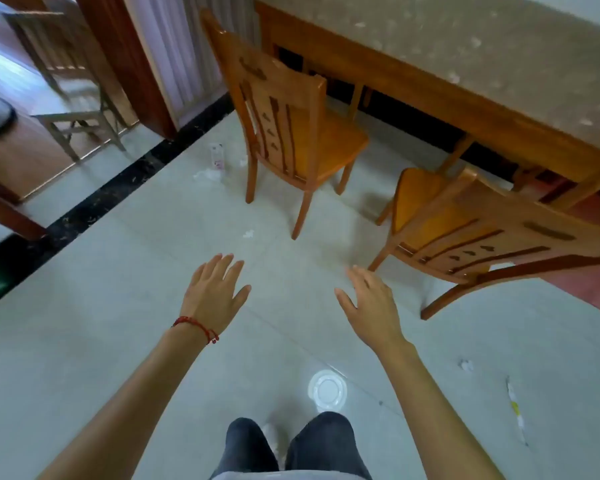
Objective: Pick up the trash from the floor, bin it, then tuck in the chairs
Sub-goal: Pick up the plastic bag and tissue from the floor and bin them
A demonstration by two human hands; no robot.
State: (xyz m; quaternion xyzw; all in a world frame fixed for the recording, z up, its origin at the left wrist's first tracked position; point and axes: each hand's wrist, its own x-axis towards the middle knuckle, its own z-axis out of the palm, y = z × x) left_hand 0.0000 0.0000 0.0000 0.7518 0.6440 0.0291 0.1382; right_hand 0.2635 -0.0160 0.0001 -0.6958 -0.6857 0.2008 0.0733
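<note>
The long wooden dining table point(430, 88) with its speckled beige covering lies far beyond my hands and runs off the top and right edges, so I see only part of it. Ahead of my left hand point(212, 293) stands an orange-brown wooden chair point(284, 133) with a slatted, carved back, pulled clear of the table. Just beyond my right hand point(373, 304) a second matching wooden chair point(471, 233) is angled out, its far side cut off at the right edge. A pale grey chair point(70, 88) far to the left of my left hand is blurred and hard to make out.

Both my hands are empty, fingers spread and relaxed, hovering over the smooth, glossy pale tiled floor point(118, 323). A red braided cord bracelet point(198, 326) circles my left wrist.

Below my hands, near my dark-trousered knees, lies a round clear plastic lid point(327, 390). To the right of my right arm sit a thin white-and-yellow wrapper strip point(515, 408) and a small crumpled white paper scrap point(466, 364). Far ahead of my left hand, beside the first chair's legs, a small white carton point(217, 159) and crumpled white tissue point(207, 174) are too blurred to read. A tiny white scrap point(248, 233) lies just past my left fingertips.
</note>
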